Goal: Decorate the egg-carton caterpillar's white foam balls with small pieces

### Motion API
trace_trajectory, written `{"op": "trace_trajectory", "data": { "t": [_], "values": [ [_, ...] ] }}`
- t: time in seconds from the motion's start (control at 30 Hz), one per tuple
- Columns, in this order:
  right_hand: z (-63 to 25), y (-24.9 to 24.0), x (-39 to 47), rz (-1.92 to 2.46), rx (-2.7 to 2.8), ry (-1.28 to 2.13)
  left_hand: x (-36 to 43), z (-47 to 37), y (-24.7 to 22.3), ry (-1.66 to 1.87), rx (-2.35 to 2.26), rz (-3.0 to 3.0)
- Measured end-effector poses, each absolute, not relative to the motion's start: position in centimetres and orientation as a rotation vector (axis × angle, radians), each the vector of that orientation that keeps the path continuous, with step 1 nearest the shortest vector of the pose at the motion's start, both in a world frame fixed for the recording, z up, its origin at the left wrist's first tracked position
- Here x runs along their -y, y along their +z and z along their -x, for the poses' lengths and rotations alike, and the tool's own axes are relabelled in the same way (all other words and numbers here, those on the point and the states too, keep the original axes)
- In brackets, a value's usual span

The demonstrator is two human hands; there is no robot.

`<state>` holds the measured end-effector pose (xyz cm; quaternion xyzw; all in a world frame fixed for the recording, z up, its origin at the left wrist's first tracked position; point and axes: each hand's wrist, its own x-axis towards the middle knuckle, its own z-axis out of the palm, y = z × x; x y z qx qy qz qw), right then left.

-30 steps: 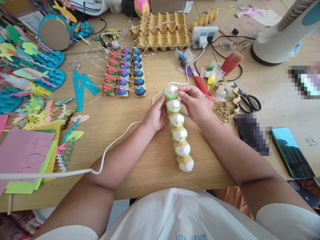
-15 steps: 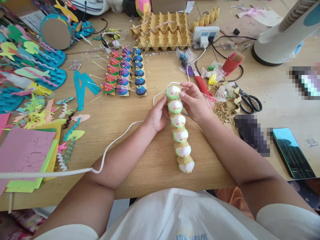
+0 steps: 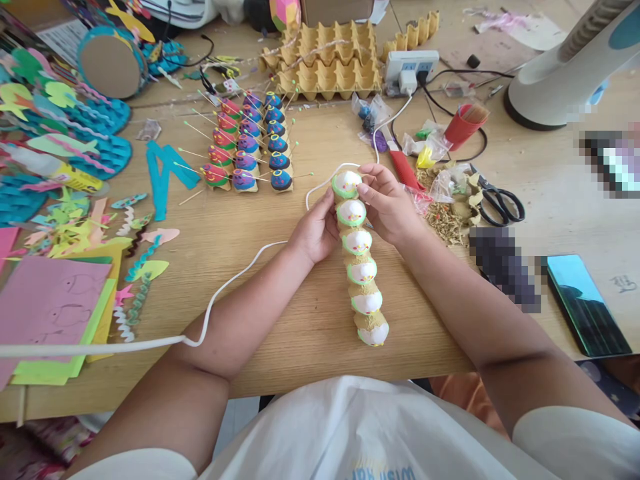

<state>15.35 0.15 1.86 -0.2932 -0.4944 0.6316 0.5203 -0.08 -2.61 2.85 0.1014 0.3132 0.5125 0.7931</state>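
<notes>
A strip cut from an egg carton [image 3: 364, 272] runs toward me in front of my chest. Its several bumps are capped with white, rimmed in light green, and carry small red and yellow dots. My left hand [image 3: 316, 230] is closed on the strip's far left side, with some fingers hidden behind it. At the far end, my right hand [image 3: 389, 203] has its fingers bent, and the thumb touches the edge of the farthest white bump. Whether a tiny piece sits between those right fingertips is too small to tell.
Rows of painted egg-carton bumps [image 3: 247, 143] with pins stand beyond my left hand. A white cable [image 3: 215, 293] crosses by my left forearm. Black scissors [image 3: 503, 203], a red cup of sticks [image 3: 465, 127] and a phone [image 3: 587, 303] lie right. Coloured paper [image 3: 55, 293] is left.
</notes>
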Motion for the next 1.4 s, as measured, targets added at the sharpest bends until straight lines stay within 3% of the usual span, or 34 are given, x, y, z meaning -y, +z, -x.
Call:
{"op": "trace_trajectory", "data": {
  "t": [1.4],
  "values": [
    [-15.7, 2.7, 0.0, 0.852, 1.074, 1.539, 3.1, 0.1, 3.8, 1.105, -0.636, -0.196]
  ]
}}
